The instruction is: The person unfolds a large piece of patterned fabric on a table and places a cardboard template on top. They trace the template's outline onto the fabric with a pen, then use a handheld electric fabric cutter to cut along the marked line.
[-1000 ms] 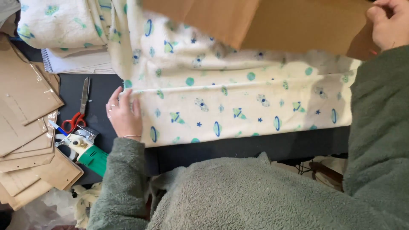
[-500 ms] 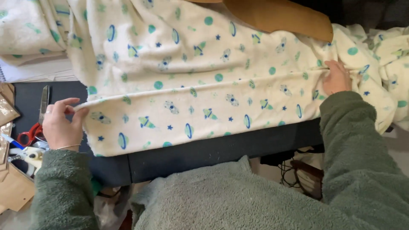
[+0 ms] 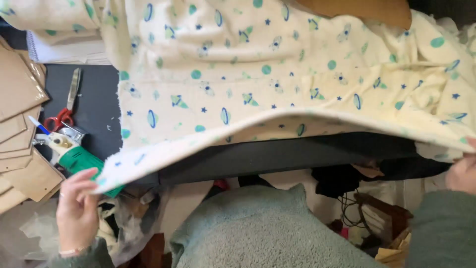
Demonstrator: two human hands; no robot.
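**A:** Cream flannel fabric [image 3: 277,84] with teal dots, blue stars and little ringed planets, spread over the dark tabletop [image 3: 96,106]. Near edge lifted clear off the table and pulled toward the body, sagging a bit in the middle.

**B:** Yep. Left hand [image 3: 77,211] pinched shut on the lower left corner, fingers curled round the hem, so held taut from that end. Right hand [image 3: 462,173] mostly cut off by the frame edge; touching the far right corner, looks closed on it, hard to swear to though.

**A:** Makes sense, corners held apart to keep the edge straight, probably.

**B:** Off to the left: red-handled scissors [image 3: 63,109], a green and white handheld tool [image 3: 74,153], brown cardboard pattern pieces [image 3: 20,99] stacked at the table edge. More cardboard [image 3: 362,9] lying on the fabric up top.
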